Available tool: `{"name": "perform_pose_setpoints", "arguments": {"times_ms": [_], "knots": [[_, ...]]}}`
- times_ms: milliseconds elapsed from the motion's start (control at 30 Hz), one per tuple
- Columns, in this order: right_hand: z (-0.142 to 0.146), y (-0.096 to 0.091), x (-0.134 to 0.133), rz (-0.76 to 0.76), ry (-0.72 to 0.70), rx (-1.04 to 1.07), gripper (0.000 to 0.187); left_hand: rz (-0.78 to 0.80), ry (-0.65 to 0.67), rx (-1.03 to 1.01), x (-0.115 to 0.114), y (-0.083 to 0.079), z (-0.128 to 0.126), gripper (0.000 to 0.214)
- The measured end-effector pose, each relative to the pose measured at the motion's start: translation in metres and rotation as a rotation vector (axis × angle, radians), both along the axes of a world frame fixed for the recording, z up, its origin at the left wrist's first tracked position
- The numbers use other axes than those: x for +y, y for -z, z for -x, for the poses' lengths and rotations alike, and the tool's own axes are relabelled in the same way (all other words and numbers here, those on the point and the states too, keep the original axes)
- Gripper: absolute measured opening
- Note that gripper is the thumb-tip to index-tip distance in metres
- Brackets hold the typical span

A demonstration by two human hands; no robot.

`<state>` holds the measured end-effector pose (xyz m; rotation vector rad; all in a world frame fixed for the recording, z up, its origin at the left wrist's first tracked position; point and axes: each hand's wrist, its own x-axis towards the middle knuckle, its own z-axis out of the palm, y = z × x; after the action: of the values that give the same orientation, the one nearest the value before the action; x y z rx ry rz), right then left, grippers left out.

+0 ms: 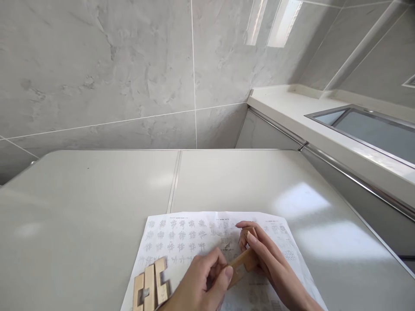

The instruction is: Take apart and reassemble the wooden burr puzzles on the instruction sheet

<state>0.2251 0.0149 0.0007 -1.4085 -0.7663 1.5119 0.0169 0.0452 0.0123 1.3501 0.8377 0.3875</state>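
Note:
My left hand [202, 283] pinches the near end of a notched wooden puzzle piece [240, 261] between thumb and fingers. The piece slants up to the right, and a cutout shows along its side. My right hand [274, 263] is curled around the far end, with more wood [249, 232] between its thumb and fingers. Whether that wood is a separate piece crossing the first, I cannot tell. Both hands are above a printed paper sheet [177, 255] covered with rows of small diagrams. Left of my left hand lie several loose notched wooden pieces [149, 285], side by side on the sheet.
The sheet lies on a glossy pale table [97, 203] with a seam [174, 181] running away from me. Behind it rises a grey tiled wall [145, 65]. To the right stands a white counter [279, 106] with an inset sink [372, 129].

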Motion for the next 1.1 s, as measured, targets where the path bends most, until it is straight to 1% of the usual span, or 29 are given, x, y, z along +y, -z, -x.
{"name": "perform_pose_setpoints", "arguments": {"times_ms": [67, 167, 233, 300, 367, 433, 533, 767, 900, 1033, 1100], "knots": [[0.000, -0.003, 0.001, 0.013, -0.009, 0.001, 0.055, 0.039, -0.019, -0.031, -0.001, 0.002, 0.001, 0.048], [-0.003, -0.005, 0.003, 0.038, 0.023, 0.041, 0.049, 0.064, -0.061, -0.075, 0.000, 0.005, 0.003, 0.053], [-0.007, -0.005, 0.004, 0.035, 0.017, 0.077, 0.049, 0.085, -0.098, -0.105, 0.001, 0.007, 0.003, 0.055], [-0.011, -0.004, 0.005, 0.038, -0.010, 0.130, 0.055, 0.095, -0.134, -0.120, 0.001, 0.009, 0.003, 0.057], [-0.013, -0.002, 0.005, 0.051, -0.023, 0.176, 0.066, 0.099, -0.151, -0.120, 0.000, 0.011, 0.002, 0.058], [-0.013, 0.001, 0.005, 0.056, -0.025, 0.215, 0.074, 0.119, -0.141, -0.113, -0.001, 0.012, 0.001, 0.058], [-0.012, 0.005, 0.004, 0.047, -0.033, 0.285, 0.076, 0.153, -0.106, -0.103, -0.002, 0.014, 0.002, 0.057], [-0.008, 0.011, 0.002, 0.037, -0.012, 0.328, 0.073, 0.118, -0.115, -0.107, -0.002, 0.013, 0.000, 0.056], [-0.009, 0.011, 0.004, 0.054, -0.049, 0.386, 0.074, 0.110, -0.098, -0.106, -0.002, 0.015, 0.001, 0.055], [-0.012, 0.012, 0.005, 0.106, -0.129, 0.474, 0.059, 0.096, -0.101, -0.094, -0.002, 0.017, 0.003, 0.054], [-0.014, 0.012, 0.006, 0.147, -0.151, 0.514, 0.056, 0.092, -0.101, -0.094, -0.002, 0.016, 0.003, 0.055]]}}
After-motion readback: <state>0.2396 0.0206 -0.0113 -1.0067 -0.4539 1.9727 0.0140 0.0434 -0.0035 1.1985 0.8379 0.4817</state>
